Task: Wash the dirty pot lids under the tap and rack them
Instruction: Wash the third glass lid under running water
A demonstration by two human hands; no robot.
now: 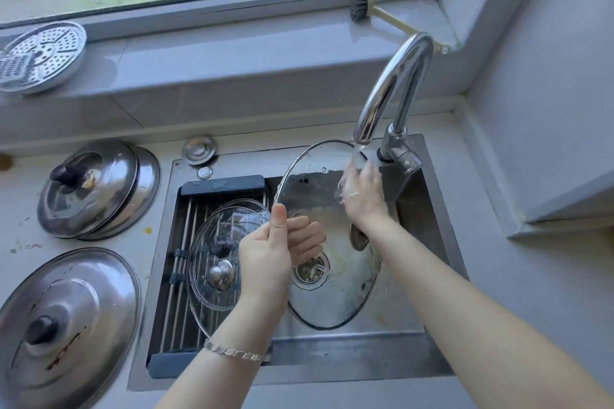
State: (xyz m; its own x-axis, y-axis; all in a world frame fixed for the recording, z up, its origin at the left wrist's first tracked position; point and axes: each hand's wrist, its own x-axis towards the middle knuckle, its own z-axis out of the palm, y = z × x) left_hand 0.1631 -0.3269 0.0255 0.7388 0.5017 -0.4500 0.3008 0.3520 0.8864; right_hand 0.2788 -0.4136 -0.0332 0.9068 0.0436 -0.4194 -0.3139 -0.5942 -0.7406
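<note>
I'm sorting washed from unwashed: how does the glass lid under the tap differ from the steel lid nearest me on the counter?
The glass lid is see-through; the steel lid is opaque metal. The glass lid is held tilted over the sink by the left hand, with the right hand on it, under running water; the steel lid lies flat on the counter, untouched. Both are round.

From where I stand, nothing here can be read: no text, label, brand mark, number or sign shows legibly on anything in view.
</note>
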